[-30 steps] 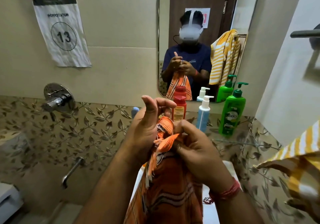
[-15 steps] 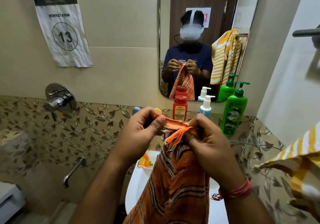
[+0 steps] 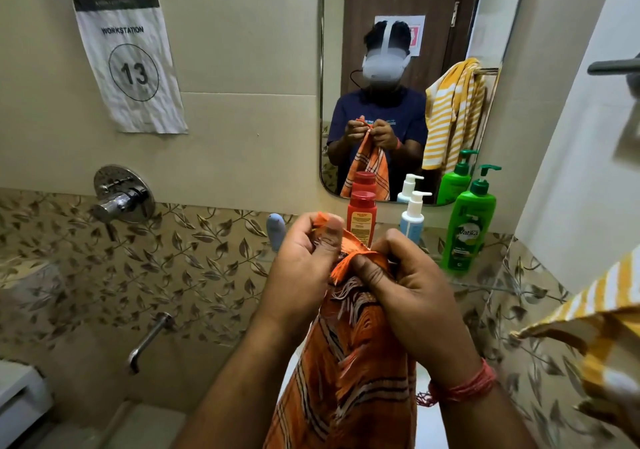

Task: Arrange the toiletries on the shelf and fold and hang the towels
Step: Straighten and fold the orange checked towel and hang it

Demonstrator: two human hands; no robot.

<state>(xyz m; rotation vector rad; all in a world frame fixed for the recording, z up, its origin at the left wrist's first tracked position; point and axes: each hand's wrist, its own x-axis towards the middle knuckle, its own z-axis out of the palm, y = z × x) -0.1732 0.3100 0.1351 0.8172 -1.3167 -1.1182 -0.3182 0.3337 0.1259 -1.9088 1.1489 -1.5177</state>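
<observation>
Head view: orange striped towel (image 3: 349,362), bunched

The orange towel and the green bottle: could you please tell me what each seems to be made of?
Orange towel: thin woven cloth, probably cotton, matte; it drapes limply, shows woven stripes and a frayed fringe near the top edge.
Green bottle: plastic, likely glossy; soft highlights on its body, a moulded pump top and a printed label.

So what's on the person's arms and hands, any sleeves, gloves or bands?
Both forearms are bare, with no sleeves or gloves in the head view. The right hand has a bundle of red-orange thread wound round its wrist, with a frayed knot hanging off. The left hand shows no ring, watch or band.
</observation>
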